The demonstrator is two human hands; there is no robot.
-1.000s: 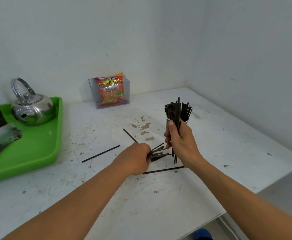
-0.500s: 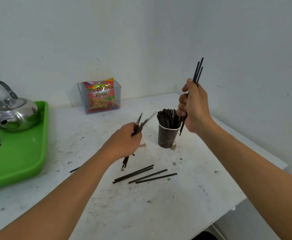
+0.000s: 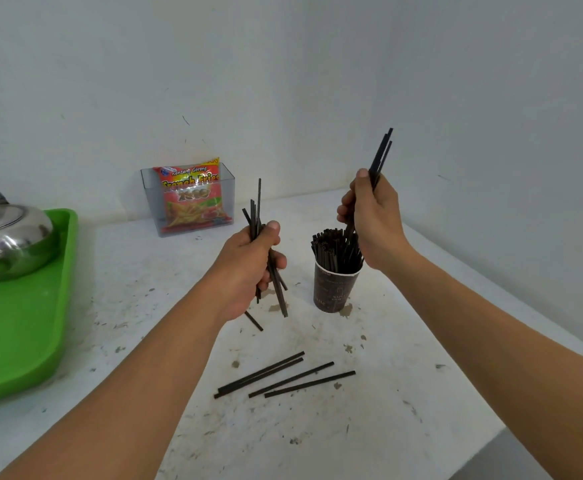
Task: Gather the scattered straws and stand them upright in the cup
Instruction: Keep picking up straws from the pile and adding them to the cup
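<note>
On the stained white tabletop (image 3: 421,393), a green tray (image 3: 16,341) is set at the left edge, a clear box (image 3: 228,188) at the back edge, and a cup (image 3: 333,289) and loose straws (image 3: 290,379) are found mid-table.

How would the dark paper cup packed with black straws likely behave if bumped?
Probably tips easily: the dark paper cup tapers to a narrow base, and black straws rise above its rim. Being paper, likely light; might slide.

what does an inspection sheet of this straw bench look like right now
surface: white table, stained and scuffed.
job's things: cup upright, packed with straws; four loose straws lie flat near the front, a fifth lies by the left hand.
clutter: kettle on green tray; snack packet in clear box.
hands: left hand grips a straw bundle; right hand grips a few straws over the cup.
cables: nothing seen.
surroundings: white walls in a corner.
</note>
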